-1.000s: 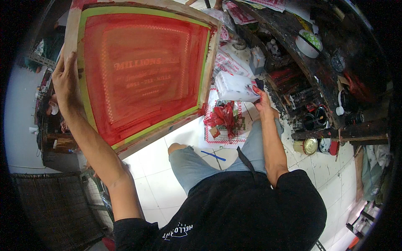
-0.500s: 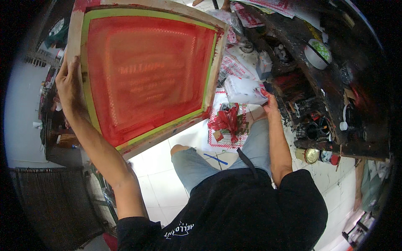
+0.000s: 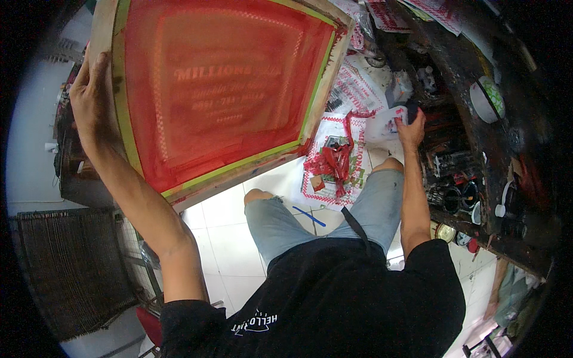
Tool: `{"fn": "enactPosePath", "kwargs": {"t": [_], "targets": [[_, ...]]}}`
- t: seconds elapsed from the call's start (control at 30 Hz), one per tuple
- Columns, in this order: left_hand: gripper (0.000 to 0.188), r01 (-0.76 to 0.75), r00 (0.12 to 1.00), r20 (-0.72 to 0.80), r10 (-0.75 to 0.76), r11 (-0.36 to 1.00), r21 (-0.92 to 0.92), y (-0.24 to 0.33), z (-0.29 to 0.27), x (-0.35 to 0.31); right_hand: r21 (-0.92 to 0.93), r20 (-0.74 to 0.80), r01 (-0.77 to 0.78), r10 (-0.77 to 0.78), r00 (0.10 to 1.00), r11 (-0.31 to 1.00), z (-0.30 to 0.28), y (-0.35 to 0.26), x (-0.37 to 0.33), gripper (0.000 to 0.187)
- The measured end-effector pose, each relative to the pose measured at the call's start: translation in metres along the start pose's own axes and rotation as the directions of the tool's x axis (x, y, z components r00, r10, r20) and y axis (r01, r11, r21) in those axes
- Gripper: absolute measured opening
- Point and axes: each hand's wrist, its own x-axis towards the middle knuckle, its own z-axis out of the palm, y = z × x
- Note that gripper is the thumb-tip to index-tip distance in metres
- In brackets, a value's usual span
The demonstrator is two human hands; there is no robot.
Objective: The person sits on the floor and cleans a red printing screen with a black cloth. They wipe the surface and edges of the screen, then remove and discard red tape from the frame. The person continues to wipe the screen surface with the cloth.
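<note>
My left hand [image 3: 92,98] is closed on the left wooden side of a screen-printing frame [image 3: 239,164], which stands tilted up in front of me. Its mesh [image 3: 221,89] is smeared red, with yellow-green tape along the inner edges and paler lettering showing through. Over by the shelf on the right, my right hand [image 3: 412,131] grips the end of a translucent white plastic container [image 3: 382,125]. Red stains mark the container near my fingers. A dark object touches or sits just behind that hand; its kind is unclear.
Between my knees and the shelf, red-stained scraps [image 3: 334,164] lie on printed paper [image 3: 316,128] on the tiled floor. Two crossed blue strips [image 3: 309,216] rest near my lap. The dark shelf [image 3: 459,119] at right carries a bowl [image 3: 486,100] and cans [image 3: 444,232].
My right hand has shifted right toward the shelf together with the white container. My left hand keeps its hold on the frame, which appears higher in view as the view shifts.
</note>
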Motion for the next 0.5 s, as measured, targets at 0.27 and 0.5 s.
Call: {"fn": "enactPosePath", "kwargs": {"t": [0.27,0.5], "targets": [[0.050,-0.008,0.999,0.035,0.010,0.999,-0.048,-0.013,-0.003,0.005,-0.126,0.112,0.337,-0.324,0.939,0.933,0.004,-0.020,-0.024,0.066],[0.039,0.031,0.999,0.027,-0.031,1.000,-0.003,-0.020,-0.004,0.009,-0.289,0.036,0.446,-0.456,0.889,0.847,0.008,0.012,-0.002,0.035]]}}
